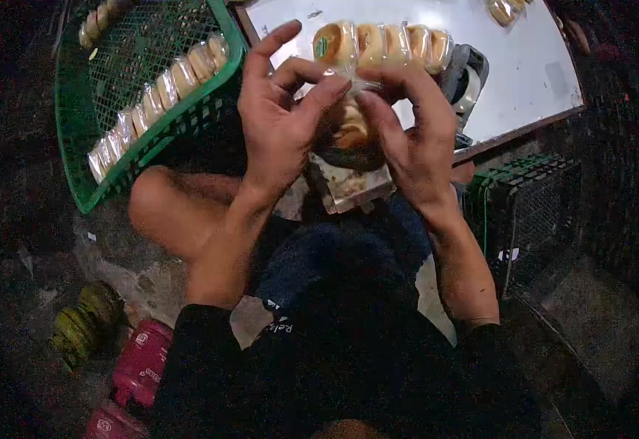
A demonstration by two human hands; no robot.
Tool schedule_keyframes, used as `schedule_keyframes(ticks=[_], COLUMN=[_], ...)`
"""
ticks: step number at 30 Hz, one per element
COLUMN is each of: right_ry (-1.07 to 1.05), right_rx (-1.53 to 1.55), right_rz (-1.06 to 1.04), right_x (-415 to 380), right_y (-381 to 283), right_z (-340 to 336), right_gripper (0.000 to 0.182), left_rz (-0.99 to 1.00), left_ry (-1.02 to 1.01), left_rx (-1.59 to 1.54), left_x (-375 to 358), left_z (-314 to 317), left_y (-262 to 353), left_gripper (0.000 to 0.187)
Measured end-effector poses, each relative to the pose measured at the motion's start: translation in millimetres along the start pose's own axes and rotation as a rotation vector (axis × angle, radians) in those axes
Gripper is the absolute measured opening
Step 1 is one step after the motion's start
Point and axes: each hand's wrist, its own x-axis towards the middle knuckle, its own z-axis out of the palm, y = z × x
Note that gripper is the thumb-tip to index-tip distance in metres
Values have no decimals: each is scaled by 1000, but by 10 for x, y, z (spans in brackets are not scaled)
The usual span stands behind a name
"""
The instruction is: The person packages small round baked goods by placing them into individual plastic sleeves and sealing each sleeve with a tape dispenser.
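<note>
Over the lap, both hands pinch a bag w/ a bun inside.
L hand [279, 121] & R hand [411, 139] clamp the bag [348, 128] mouth together, prob. to seal; bun row [381, 45] lies on far surface [524, 66], crate [151, 88] far left.

left hand [283, 117] + right hand [411, 139]: pinching clear bread bag [348, 121] | green basket [78, 132] left

Count: one green mesh basket [78, 139] holding one full sleeve of wrapped pastries [160, 95], plus part of a second sleeve [98, 20] at its top edge. One sleeve of five pastries [381, 45] between two hands, left hand [283, 121] and right hand [414, 139]. On the floor: two pink containers [140, 362], one dark crate [528, 212].
</note>
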Motion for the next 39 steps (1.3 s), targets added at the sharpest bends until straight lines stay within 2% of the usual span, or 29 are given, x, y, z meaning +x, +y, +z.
schedule_keyframes(ticks=[1, 3, 4, 5, 6, 7, 9, 10, 12, 15, 16, 17, 19, 21, 22, 24, 25, 26, 29, 30, 33, 34, 37, 39], right_ry=[4, 12, 26, 27, 37, 49, 91, 140, 184, 260, 316, 402, 603, 571, 614, 518, 443, 362, 473, 490, 460, 529, 430, 266], right_rx=[-15, -41, -72, -176, -283, -396, -429, -416, -444, 585, 577, 528, 710, 641, 351, -392, -533, -298, 16, 41, -95, -304, 92, 283], right_rz=[-39, -128, -96, -180, -266, -344, -360, -371, -389, 318, 439, 309, 233, 227, 176, 406, 433, 651, 718, 665, 640, 525, 883, 766], right_x=[4, 13, -19, -22, -13, -26, -38, -16, 16, -97, -150, -220, -206, -311, -416, -735, -855, -868, -741, -698, -711, -902, -1288, -1184], right_y=[52, 135, 145, 166, 195, 207, 205, 258, 365, 353, 264, 223, 74, 171, 447, 967, 1241, 1499, 1601, 1676, 1226, 1247, 1128, 958], right_z=[9, 22, 47, 53, 41, 13, -51, -42, -34, 175, 249, 360, 348, -16, -234, -639, -716, -750, -763, -758, -868, -828, -565, -222], right_gripper=[25, 28, 29, 26, 23, 20, 14, 14, 14, 12, 12, 12, 24, 35, 34, 40, 45, 42, 50, 47, 43, 39, 32, 25], left_rz=[30, 106, 44, -16, -94, -126, -187, -119, 459, 430, 148, -138, 1, 127, 98, 65, 71, 62, 47, 44, 35, 32, 17, -28], left_ry=[41, 2, -29, -58, 11, -25, -106, -215, -162, 1, 53, 104, 130, 118, 133, 105, 71, 72, 59, 49, 40, 55, 95, 82], left_rx=[-49, 135, 178, 224, 207, 203, 185, 265, 963, 846, 513, 177, 161, 46, 177, 159, 172, 145, 148, 196, 282, 328, 379, 350], left_x=[-14, 24, 19, 13, -14, -13, 4, 15, 40, 20, -27, -88, -122, -110, -82, -87, -87, -121, -183, -189, -146, -103, -4, -46], left_z=[41, 37, 7, -23, -39, -48, -42, -41, -24, 65, 136, 182, 195, 192, 150, 213, 249, 311, 435, 414, 341, 288, 232, 204], left_y=[-13, -85, -60, -38, -8, -2, 1, -59, -74, -163, -172, -188, -286, -369, -379, -339, -365, -388, -430, -439, -447, -486, -635, -750], left_gripper=[61, 61, 60, 60, 48, 43, 31, 20, 19, 14, 12, 11, 12, 14, 17, 16, 16, 16, 16, 16, 15, 15, 15, 14])
